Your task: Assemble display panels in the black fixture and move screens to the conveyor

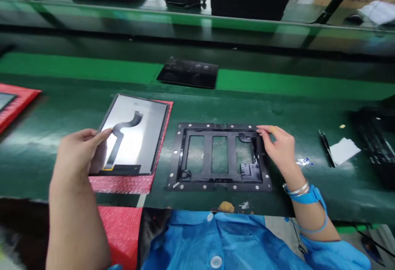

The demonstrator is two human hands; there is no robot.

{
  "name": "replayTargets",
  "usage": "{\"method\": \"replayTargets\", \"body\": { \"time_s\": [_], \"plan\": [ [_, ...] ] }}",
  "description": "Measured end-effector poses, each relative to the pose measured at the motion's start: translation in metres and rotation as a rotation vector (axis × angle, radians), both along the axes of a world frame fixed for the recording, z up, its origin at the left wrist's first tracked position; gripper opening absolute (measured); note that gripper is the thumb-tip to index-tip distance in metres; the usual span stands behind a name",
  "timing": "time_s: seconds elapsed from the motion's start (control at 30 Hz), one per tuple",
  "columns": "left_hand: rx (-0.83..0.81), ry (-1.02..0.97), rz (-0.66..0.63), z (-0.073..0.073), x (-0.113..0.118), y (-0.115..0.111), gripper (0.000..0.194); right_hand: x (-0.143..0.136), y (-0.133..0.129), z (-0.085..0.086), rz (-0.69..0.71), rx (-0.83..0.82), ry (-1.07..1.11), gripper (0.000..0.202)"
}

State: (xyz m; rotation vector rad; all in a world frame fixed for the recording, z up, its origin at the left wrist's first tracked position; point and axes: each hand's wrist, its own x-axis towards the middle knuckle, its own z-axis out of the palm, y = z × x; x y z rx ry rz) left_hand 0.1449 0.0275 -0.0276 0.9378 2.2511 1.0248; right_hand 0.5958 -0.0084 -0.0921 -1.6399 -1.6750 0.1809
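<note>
A flat display panel (145, 138) with a silvery back and a dark ribbon cable (119, 138) lies tilted over pink bubble wrap (123, 184). My left hand (83, 148) grips the panel's left edge, its fingertips close to the cable. To the right, a black frame (207, 154) with three openings and small round discs along its border rests flat on the green bench. My right hand (277, 144) is at the frame's upper right corner, thumb and forefinger closed on something I cannot make out.
A dark flat panel (189, 72) lies at the back centre. Tweezers (326, 148) and white wipes (344, 151) are at the right, near a black tray (378, 146). Another red-wrapped panel (18, 101) sits far left. Black bins (249, 2) stand on the shelf behind.
</note>
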Motion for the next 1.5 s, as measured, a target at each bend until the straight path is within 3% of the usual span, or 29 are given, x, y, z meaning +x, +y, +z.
{"method": "replayTargets", "body": {
  "time_s": [0.1, 0.17, 0.27, 0.37, 0.43, 0.5, 0.6, 0.67, 0.73, 0.8, 0.87, 0.97, 1.1, 1.23, 1.5],
  "plan": [
    [0.102, -0.266, 0.166, 0.024, 0.012, -0.016, 0.031, -0.004, -0.005, 0.006, -0.005, 0.079, 0.01, 0.027],
    [0.259, -0.354, 0.167, 0.035, 0.021, -0.026, 0.032, -0.014, -0.014, 0.014, 0.033, 0.167, -0.02, 0.024],
    [0.356, -0.546, -0.04, 0.036, 0.044, -0.038, 0.048, -0.04, -0.033, 0.03, 0.234, 0.32, -0.122, 0.028],
    [0.286, -0.712, -0.275, 0.024, 0.079, -0.044, 0.055, -0.073, -0.049, 0.042, 0.514, 0.377, -0.226, 0.045],
    [0.236, -0.769, -0.382, 0.014, 0.104, -0.046, 0.05, -0.091, -0.053, 0.046, 0.645, 0.39, -0.289, 0.043],
    [0.238, -0.796, -0.461, 0.009, 0.127, -0.048, 0.046, -0.1, -0.052, 0.048, 0.697, 0.443, -0.327, 0.037],
    [0.241, -0.837, -0.596, 0.014, 0.149, -0.054, 0.044, -0.095, -0.049, 0.052, 0.7, 0.485, -0.303, 0.035],
    [0.255, -0.873, -0.7, 0.022, 0.153, -0.058, 0.05, -0.083, -0.048, 0.057, 0.619, 0.437, -0.158, 0.037],
    [0.319, -0.861, -0.736, 0.028, 0.147, -0.059, 0.055, -0.068, -0.046, 0.062, 0.367, 0.447, 0.091, 0.033],
    [0.405, -0.787, -0.682, 0.024, 0.134, -0.057, 0.053, -0.052, -0.04, 0.065, 0.068, 0.506, 0.344, 0.028],
    [0.448, -0.692, -0.61, 0.009, 0.119, -0.052, 0.051, -0.037, -0.032, 0.064, -0.128, 0.472, 0.573, 0.026],
    [0.395, -0.563, -0.569, -0.025, 0.099, -0.046, 0.056, -0.022, -0.024, 0.056, -0.283, 0.203, 0.862, 0.025],
    [0.236, -0.352, -0.689, -0.059, 0.086, -0.048, 0.063, -0.023, -0.027, 0.04, -0.326, -0.143, 0.972, 0.03],
    [0.147, -0.16, -0.886, -0.066, 0.084, -0.054, 0.077, -0.036, -0.033, 0.033, -0.246, -0.418, 0.992, 0.036],
    [0.224, 0.081, -1.052, -0.076, 0.085, -0.054, 0.079, -0.043, -0.031, 0.035, -0.309, -0.457, 0.941, 0.036]
  ]
}}
